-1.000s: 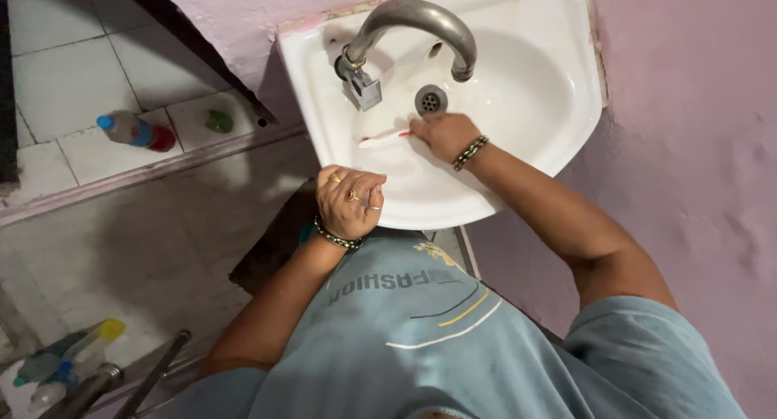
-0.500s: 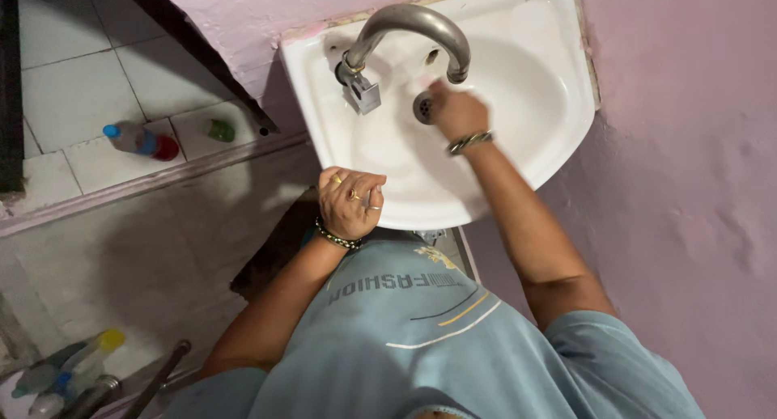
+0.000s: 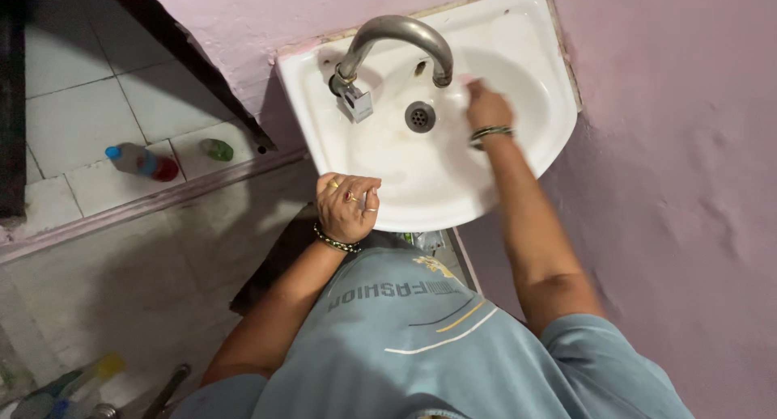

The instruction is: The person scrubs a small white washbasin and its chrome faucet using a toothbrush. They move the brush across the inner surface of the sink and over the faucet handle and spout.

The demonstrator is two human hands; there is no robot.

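1. Head view, right hand (image 3: 488, 105): reaches into the white sink (image 3: 530, 148), just beside the tap spout's outlet, well up the bowl's right side. The fingers are curled shut on something pink at their tips, too blurred and too hidden to name. A beaded bracelet circles the wrist.
2. Head view, left hand (image 3: 347, 205): rests closed in a loose fist on the sink's front rim, empty so far as can be seen, apparently bracing the body while the other arm stretches forward. Rings show on the fingers, and a dark bead bracelet sits at the wrist.
3. Head view, sink fittings: a curved grey metal tap (image 3: 392, 40) arches from the back left corner over the bowl; the round drain (image 3: 419, 116) lies between tap base and right hand.
4. Head view, surroundings: a pink wall (image 3: 672, 184) stands to the right. A bottle with a blue cap (image 3: 142, 162) and a small green thing (image 3: 216, 150) lie on the tiled floor at left, well apart from both hands.
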